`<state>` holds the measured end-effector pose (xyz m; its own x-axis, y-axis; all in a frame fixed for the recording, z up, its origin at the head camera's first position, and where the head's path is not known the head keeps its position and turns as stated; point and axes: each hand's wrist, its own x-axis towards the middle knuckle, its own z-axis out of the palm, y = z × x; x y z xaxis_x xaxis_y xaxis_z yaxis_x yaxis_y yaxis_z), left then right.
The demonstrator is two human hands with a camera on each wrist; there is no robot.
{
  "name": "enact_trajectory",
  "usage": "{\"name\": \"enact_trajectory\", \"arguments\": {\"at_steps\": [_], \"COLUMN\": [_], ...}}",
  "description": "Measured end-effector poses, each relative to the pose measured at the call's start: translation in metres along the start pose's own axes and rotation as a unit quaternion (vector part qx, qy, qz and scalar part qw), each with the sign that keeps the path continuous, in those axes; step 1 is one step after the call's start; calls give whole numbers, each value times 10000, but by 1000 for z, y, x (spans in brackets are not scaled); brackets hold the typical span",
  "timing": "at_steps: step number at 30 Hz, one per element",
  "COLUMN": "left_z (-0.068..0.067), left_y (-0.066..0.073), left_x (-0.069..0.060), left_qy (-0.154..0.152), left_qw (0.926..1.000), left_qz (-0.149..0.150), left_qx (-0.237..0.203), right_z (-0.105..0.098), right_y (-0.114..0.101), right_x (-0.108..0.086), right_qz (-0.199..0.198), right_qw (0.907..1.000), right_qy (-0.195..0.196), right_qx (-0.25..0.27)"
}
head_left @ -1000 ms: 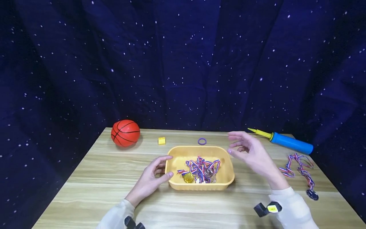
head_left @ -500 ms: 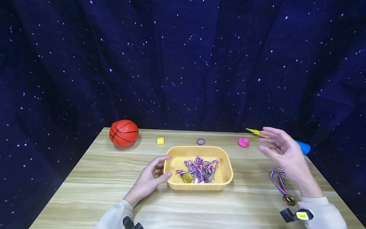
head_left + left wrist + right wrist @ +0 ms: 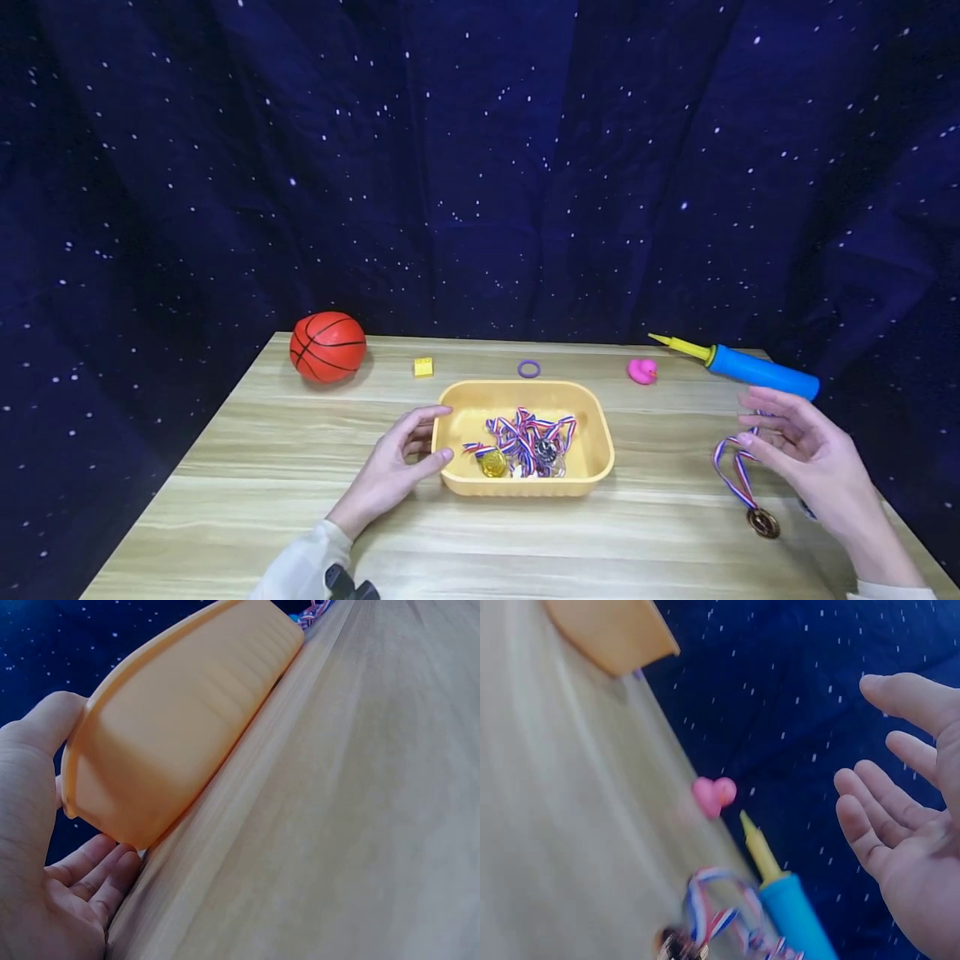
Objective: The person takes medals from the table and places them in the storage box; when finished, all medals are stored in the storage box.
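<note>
My left hand grips the left end of a yellow-orange plastic tub, its thumb and a finger at the rim. Lower fingers lie by the tub's base in the left wrist view. Inside the tub lie several medals, a gold medal and a silver medal among them, with tangled striped ribbons. My right hand hovers at the table's right side, fingers loosely bent, holding nothing. Beside it lies a bronze medal on a striped ribbon; another dark medal is mostly hidden behind the hand.
Along the wooden table's far side lie a red basketball, a yellow toy block, a purple ring, a pink rubber duck and a blue hand pump. A starry dark cloth hangs behind.
My right hand has moved from the tub's right side to the right and nearer, over the medals, uncovering the pink duck and the bronze medal. The left hand stays on the tub.
</note>
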<state>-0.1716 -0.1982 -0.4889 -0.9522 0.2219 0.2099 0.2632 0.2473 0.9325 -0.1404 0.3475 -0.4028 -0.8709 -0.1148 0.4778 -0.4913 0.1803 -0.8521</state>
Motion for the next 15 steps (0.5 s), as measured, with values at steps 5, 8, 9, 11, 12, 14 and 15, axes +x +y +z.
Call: {"name": "enact_trajectory", "arguments": {"at_steps": [5, 8, 9, 11, 12, 14, 15], "left_z": [0, -1, -1, -1, -2, -2, -3], "left_y": [1, 1, 1, 0, 0, 0, 0], "left_x": [-1, -2, -2, -2, -2, -2, -2], "left_qy": [-21, -2, -1, -12, -21, -40, -44], "left_qw": [10000, 10000, 10000, 10000, 10000, 10000, 10000], "left_qz": [-39, -41, -45, -43, -45, -61, -61], "left_qx": [47, 61, 59, 70, 69, 55, 57], "right_z": [-7, -11, -13, -16, -18, -22, -24], "right_y": [16, 24, 26, 31, 33, 37, 38], "right_x": [-22, -34, -38, -44, -47, -50, -51], "right_qz": [75, 263, 319, 435, 499, 584, 643], "right_qw": [9999, 9996, 9993, 9983, 9975, 9954, 9933], "right_qy": [24, -29, -45, -135, -167, -245, -310], "right_qx": [142, -64, -199, -373, -476, -724, -906]}}
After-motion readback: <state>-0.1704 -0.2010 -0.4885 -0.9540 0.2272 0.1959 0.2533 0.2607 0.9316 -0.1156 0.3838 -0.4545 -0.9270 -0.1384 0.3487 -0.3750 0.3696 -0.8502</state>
